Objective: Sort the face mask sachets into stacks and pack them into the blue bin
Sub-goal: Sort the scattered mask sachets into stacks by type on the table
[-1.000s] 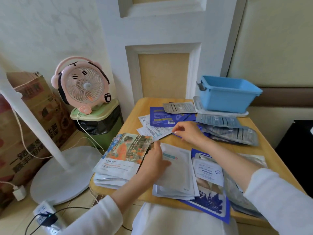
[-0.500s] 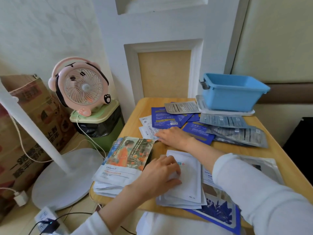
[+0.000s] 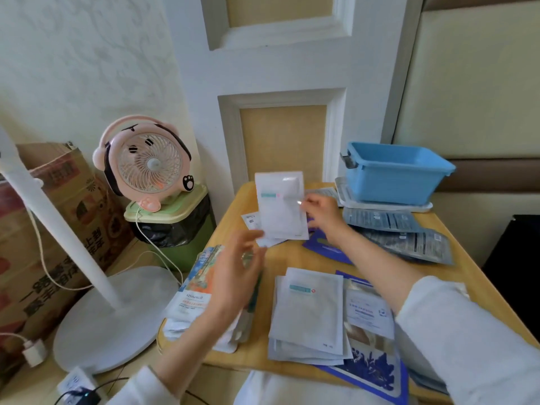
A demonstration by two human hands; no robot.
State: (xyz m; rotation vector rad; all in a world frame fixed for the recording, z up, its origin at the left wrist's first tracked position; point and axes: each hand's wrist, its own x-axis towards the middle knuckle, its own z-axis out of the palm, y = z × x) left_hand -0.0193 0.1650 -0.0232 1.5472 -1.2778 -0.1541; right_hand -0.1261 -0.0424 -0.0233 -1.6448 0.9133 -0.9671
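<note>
My right hand (image 3: 321, 213) pinches the right edge of a white sachet (image 3: 280, 204) and holds it upright above the wooden table (image 3: 292, 258). My left hand (image 3: 236, 276) hovers blurred just below the sachet's lower left corner, fingers loosely spread, holding nothing. A stack of white sachets (image 3: 308, 314) lies near the front edge. Left of it lies a stack with orange artwork (image 3: 195, 290). Dark blue sachets (image 3: 324, 247) and grey sachets (image 3: 403, 232) lie further back. The blue bin (image 3: 397, 173) stands at the back right on a white lid.
A pink desk fan (image 3: 146, 165) sits on a green waste bin (image 3: 175, 226) left of the table. A white fan stand and base (image 3: 111, 317) occupy the floor, beside a cardboard box (image 3: 52, 229). More blue and white sachets (image 3: 371, 366) lie at the front right.
My right hand has lifted a white sachet from the back of the table and raised it upright. My left hand left the white stack and rose toward the sachet. The camera tilted up.
</note>
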